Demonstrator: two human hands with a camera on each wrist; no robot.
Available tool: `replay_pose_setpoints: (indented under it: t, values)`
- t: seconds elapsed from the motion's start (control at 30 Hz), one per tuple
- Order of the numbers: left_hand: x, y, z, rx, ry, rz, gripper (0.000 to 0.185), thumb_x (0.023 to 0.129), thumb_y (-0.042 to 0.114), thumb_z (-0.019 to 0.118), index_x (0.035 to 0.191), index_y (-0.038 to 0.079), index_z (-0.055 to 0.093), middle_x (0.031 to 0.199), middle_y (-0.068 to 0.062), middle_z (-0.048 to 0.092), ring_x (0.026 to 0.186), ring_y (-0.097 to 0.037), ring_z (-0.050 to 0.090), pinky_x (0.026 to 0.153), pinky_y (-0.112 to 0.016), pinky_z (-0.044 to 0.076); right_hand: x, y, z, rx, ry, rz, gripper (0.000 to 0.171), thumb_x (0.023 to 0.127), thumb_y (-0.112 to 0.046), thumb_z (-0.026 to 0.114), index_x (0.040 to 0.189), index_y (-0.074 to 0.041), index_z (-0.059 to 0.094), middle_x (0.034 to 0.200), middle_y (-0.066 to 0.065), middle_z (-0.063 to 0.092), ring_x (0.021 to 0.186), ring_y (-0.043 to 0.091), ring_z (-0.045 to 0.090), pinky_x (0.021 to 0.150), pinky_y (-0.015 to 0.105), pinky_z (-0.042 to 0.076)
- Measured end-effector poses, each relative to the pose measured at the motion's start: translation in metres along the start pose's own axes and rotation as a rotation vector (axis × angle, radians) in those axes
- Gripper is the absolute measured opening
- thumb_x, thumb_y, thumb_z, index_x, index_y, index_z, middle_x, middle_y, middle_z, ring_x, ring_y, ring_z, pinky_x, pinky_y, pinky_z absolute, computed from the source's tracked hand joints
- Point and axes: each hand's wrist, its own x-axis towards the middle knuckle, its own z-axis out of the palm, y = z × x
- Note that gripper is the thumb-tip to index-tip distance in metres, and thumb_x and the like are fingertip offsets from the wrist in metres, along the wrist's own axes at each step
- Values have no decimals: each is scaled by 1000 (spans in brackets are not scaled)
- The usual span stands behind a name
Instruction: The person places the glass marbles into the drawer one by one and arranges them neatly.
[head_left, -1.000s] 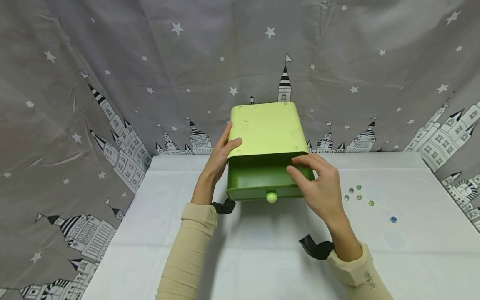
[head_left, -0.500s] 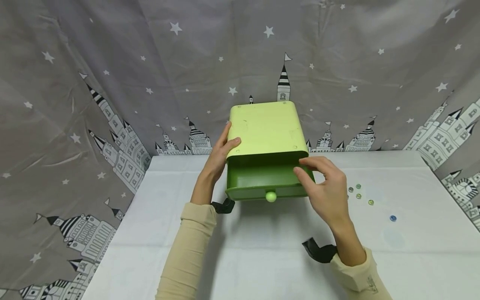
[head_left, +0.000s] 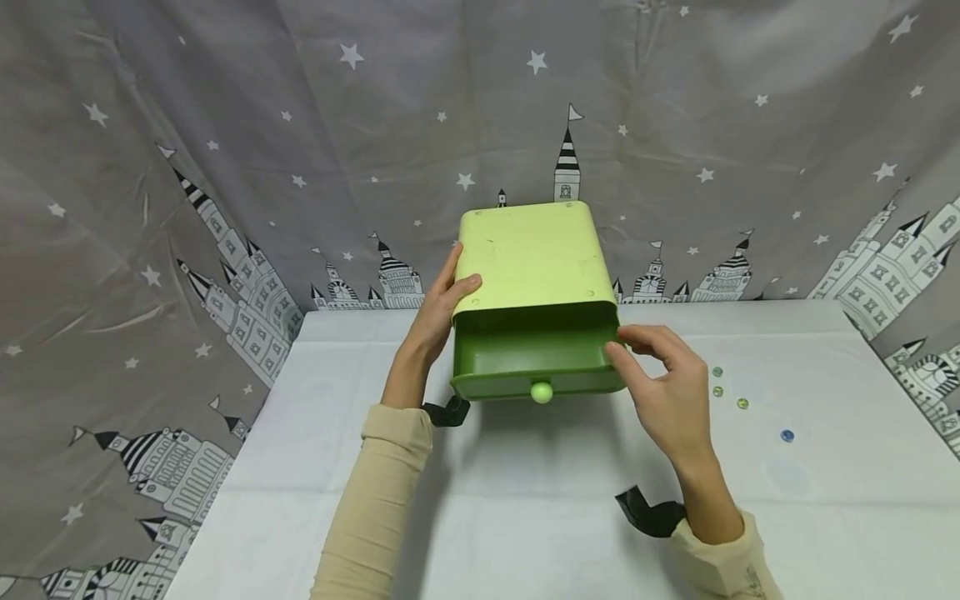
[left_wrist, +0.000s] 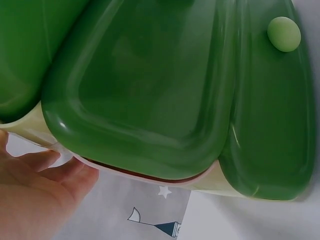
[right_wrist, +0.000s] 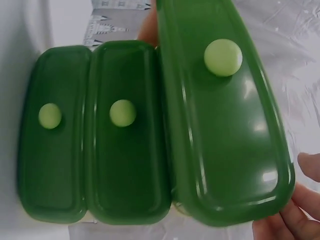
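Three drawers front the light-green cabinet [head_left: 534, 254], which stands at the back of the white table [head_left: 525, 517] against the star-printed curtain [head_left: 225, 167]. The top drawer [head_left: 536, 362] is pulled partway out, its knob [head_left: 542, 392] facing the person; the two lower drawers [right_wrist: 92, 160] sit flush.

Left hand [head_left: 438, 304]: fingers laid along the cabinet's left wall, thumb on the top edge, bracing rather than clenching. Right hand [head_left: 663, 387]: fingers loosely curled at the open drawer's right front corner, fingertips touching its rim; whether they actually pinch it I cannot tell.

Orientation: the drawer's long axis runs side to side across the table; its slide axis points from the curtain toward the person.

Risks, as I judge them: a push at that one corner may skew the drawer and jam it on its runners. If the left hand eases off, the cabinet could slide back into the curtain. Glass beads [head_left: 729, 393] lie near the right hand; a sweep of the wrist would scatter them.
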Motion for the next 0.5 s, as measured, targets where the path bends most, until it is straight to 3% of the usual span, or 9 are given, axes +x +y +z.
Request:
replay_pose_setpoints:
  t: [0.23, 0.5]
  values:
    - [15, -23, -8, -11, 8, 12, 77, 98, 32, 57, 159, 32, 11, 164, 5, 2, 149, -14, 2, 118, -42, 9, -6, 10, -6, -38, 5, 53, 17, 89, 0, 71, 104, 8, 71, 97, 12, 69, 91, 11, 61, 81, 21, 47]
    - [14, -27, -7, -3, 22, 24, 75, 96, 39, 59, 158, 39, 16, 163, 10, 6, 148, -9, 4, 118, -41, 9, -7, 15, -11, -62, 23, 59, 15, 90, -1, 69, 103, 7, 72, 95, 11, 69, 90, 8, 61, 81, 20, 46]
